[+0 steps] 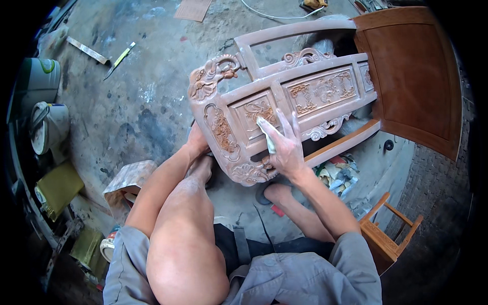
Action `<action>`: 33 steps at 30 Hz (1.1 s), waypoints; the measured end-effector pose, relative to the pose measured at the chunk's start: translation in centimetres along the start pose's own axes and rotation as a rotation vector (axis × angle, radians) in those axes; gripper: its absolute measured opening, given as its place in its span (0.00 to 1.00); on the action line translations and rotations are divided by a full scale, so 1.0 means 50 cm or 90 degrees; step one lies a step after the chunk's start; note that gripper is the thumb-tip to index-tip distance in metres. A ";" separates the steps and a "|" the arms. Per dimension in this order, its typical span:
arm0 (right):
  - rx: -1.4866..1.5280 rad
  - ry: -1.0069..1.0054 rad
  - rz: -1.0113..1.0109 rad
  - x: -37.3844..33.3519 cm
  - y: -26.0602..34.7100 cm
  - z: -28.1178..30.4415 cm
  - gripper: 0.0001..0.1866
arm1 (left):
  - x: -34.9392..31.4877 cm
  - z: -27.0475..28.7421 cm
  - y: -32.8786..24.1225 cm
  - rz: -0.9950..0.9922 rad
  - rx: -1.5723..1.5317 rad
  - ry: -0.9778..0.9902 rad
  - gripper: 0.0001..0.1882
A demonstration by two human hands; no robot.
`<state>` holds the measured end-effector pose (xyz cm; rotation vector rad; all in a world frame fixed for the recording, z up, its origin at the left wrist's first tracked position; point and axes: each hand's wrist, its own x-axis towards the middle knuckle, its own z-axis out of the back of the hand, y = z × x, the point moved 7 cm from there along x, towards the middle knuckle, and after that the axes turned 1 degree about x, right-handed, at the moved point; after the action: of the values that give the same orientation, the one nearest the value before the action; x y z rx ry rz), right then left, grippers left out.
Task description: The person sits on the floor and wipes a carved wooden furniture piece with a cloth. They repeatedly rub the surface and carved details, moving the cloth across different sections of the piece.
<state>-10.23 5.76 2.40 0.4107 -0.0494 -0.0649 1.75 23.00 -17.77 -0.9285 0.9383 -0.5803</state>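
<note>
A carved wooden furniture frame (284,79), like a chair or bench part, lies tilted before me, covered with pale dust. Its panels carry raised brown floral carvings (260,113). My right hand (287,147) presses a folded pale sheet (268,136), which looks like sandpaper, onto the near panel. Thumb and fingers pinch the sheet while other fingertips stretch over the panel. At the left end of the frame, my left hand (197,140) grips the edge, its fingers mostly hidden behind the wood.
A large brown wooden panel (417,76) joins the frame's right end. White buckets (50,128) stand at the left. On the floor lie a yellow-handled knife (122,58) and a strip (87,50). A small wooden stool (389,231) is at the lower right, crumpled scraps (339,175) under the frame.
</note>
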 end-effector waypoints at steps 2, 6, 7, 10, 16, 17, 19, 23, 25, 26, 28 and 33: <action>0.026 -0.030 0.004 0.001 0.010 -0.006 0.29 | -0.011 0.005 -0.014 -0.034 0.059 -0.046 0.33; 0.012 -0.041 -0.033 0.002 0.014 -0.039 0.29 | -0.007 0.008 -0.031 -0.038 0.030 -0.052 0.32; 0.009 -0.054 -0.032 -0.008 0.016 -0.037 0.30 | -0.002 0.005 -0.031 -0.009 0.007 -0.040 0.32; 0.023 -0.033 0.001 -0.003 0.043 -0.043 0.37 | -0.012 0.014 -0.016 -0.002 0.033 -0.043 0.33; -0.010 -0.062 -0.037 0.041 0.063 -0.062 0.40 | -0.002 0.001 -0.010 -0.093 0.088 -0.055 0.34; -0.007 -0.066 -0.034 0.045 0.066 -0.063 0.40 | 0.000 0.002 -0.013 -0.100 0.095 -0.051 0.34; -0.001 -0.075 -0.029 0.057 0.065 -0.063 0.41 | 0.002 0.000 -0.014 -0.093 0.093 -0.046 0.34; 0.032 -0.031 -0.036 0.045 0.058 -0.065 0.38 | 0.003 0.004 -0.020 -0.069 -0.007 -0.066 0.33; 0.030 -0.046 -0.008 0.037 0.060 -0.060 0.35 | -0.001 -0.004 -0.019 -0.078 0.020 -0.035 0.32; 0.028 -0.058 0.007 0.046 0.064 -0.052 0.34 | 0.005 -0.001 -0.019 -0.087 0.036 -0.023 0.32; 0.019 -0.127 0.004 0.085 0.049 -0.033 0.33 | -0.002 -0.004 -0.018 -0.089 0.048 -0.020 0.32; -0.056 -0.148 -0.088 0.152 0.018 -0.062 0.29 | 0.000 -0.005 -0.032 -0.089 0.047 -0.028 0.32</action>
<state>-2.41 7.24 0.20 0.3169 -0.2459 -0.2504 1.50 22.10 -16.48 -0.9414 0.8115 -0.7065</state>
